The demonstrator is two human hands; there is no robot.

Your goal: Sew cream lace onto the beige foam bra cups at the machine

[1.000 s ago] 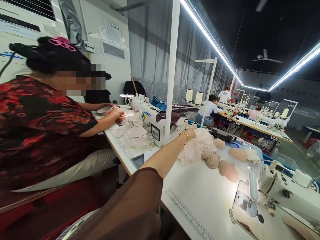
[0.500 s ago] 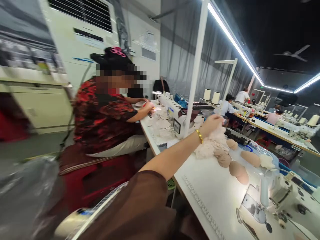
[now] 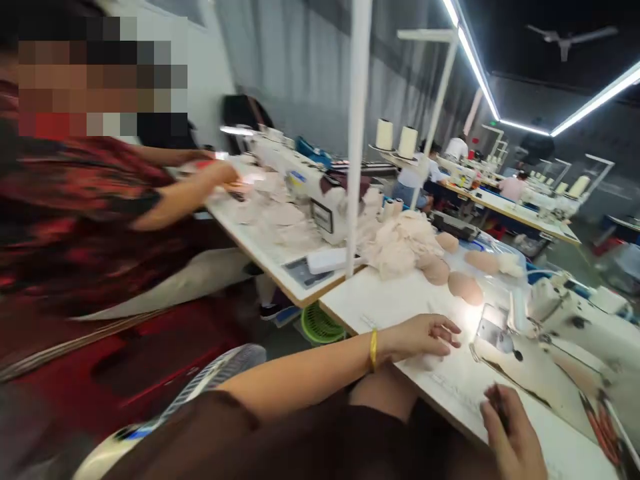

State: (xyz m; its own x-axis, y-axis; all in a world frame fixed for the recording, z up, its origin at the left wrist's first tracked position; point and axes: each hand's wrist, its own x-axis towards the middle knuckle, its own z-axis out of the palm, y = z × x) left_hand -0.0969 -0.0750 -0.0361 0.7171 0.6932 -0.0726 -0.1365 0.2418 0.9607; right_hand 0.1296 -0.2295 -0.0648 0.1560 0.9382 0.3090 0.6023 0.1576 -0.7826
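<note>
Co-worker point(image 3: 85, 200) in red top at neighbouring sewing machine point(image 3: 313, 195); thread cones point(image 3: 384, 135) behind; green basket point(image 3: 320, 325) on floor.

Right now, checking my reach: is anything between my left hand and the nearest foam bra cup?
Nothing visible does. Only white table shows between the left hand and the nearest foam bra cup; the sewing machine stands off to the right.
</note>
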